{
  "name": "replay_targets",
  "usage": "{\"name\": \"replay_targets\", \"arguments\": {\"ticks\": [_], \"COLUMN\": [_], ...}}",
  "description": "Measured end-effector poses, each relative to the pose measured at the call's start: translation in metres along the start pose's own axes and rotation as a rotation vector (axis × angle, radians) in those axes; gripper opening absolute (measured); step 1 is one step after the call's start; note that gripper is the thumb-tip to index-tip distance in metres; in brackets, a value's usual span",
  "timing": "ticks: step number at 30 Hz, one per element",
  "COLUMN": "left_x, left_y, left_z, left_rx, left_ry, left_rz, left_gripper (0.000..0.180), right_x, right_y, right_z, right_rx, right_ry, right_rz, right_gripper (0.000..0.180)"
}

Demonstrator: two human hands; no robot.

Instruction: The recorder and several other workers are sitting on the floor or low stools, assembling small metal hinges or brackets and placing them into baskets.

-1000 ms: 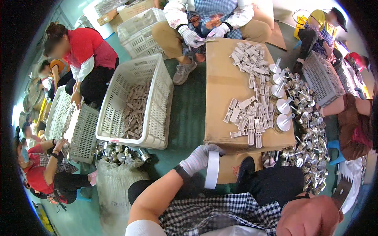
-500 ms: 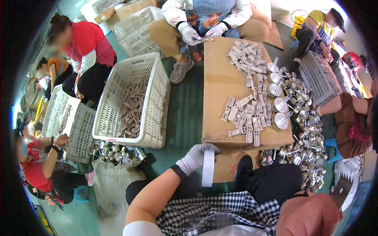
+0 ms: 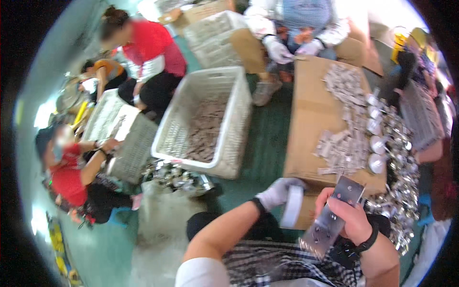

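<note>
My left hand [image 3: 278,192], in a pale knit glove, is closed on a white strip [image 3: 292,208] that hangs down from its fingers. It is beside the near edge of the cardboard box [image 3: 306,115]. My bare right hand [image 3: 351,215] grips a flat, shiny grey oblong object [image 3: 330,221] with small dark spots, tilted above my checked apron [image 3: 263,256]. Blur keeps its exact kind unclear. On the box top lie piles of small light-grey plastic clips [image 3: 340,146]. A row of round white pieces with stems [image 3: 377,143] stands along its right side.
A white plastic crate [image 3: 239,110] of grey pieces stands left of the box. Shiny metal parts [image 3: 399,191] are heaped at the right, with more [image 3: 177,177] beside a pale sack [image 3: 167,215]. Across the box a gloved co-worker [image 3: 306,28] sits; others work at the left and right.
My right hand has come up from the lower right and now shows the grey object. The view has swung left and blurred. My left hand still holds the white strip.
</note>
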State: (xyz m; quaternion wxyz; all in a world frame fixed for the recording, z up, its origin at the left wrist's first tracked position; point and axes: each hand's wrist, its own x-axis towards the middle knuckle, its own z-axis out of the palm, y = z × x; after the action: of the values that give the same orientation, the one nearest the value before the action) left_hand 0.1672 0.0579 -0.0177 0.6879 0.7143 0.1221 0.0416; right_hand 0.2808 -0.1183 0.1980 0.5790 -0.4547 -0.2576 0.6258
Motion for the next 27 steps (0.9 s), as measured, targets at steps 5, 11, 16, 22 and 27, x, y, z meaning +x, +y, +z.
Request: {"name": "replay_targets", "arguments": {"ticks": [5,11,16,22,27], "left_x": [0.013,0.014,0.017,0.016,0.021], "left_y": [-0.002,-0.031,0.002,-0.006,-0.02], "left_z": [0.007,0.004,0.006,0.004,0.003], "left_rx": [-0.138,-0.215,-0.178,0.024,-0.147], "left_ry": [0.0,0.009,-0.022,0.017,0.001], "left_rz": [-0.088,-0.075,-0.095,-0.022,-0.118], "left_gripper": [0.029,0.031,0.031,0.035,0.041], "right_x": [0.022,0.032,0.035,0.036,0.039], "right_y": [0.034,0.051,0.056,0.057,0.06], "right_z": [-0.001,0.007,0.008,0.013,0.013], "right_rx": [-0.229,-0.334,-0.788,-1.062,-1.205], "right_ry": [0.074,0.08,0.179,0.083,0.038], "right_rz": [0.01,0.001,-0.143,-0.237,-0.234], "right_gripper": [0.016,0.018,0.031,0.037,0.04]}}
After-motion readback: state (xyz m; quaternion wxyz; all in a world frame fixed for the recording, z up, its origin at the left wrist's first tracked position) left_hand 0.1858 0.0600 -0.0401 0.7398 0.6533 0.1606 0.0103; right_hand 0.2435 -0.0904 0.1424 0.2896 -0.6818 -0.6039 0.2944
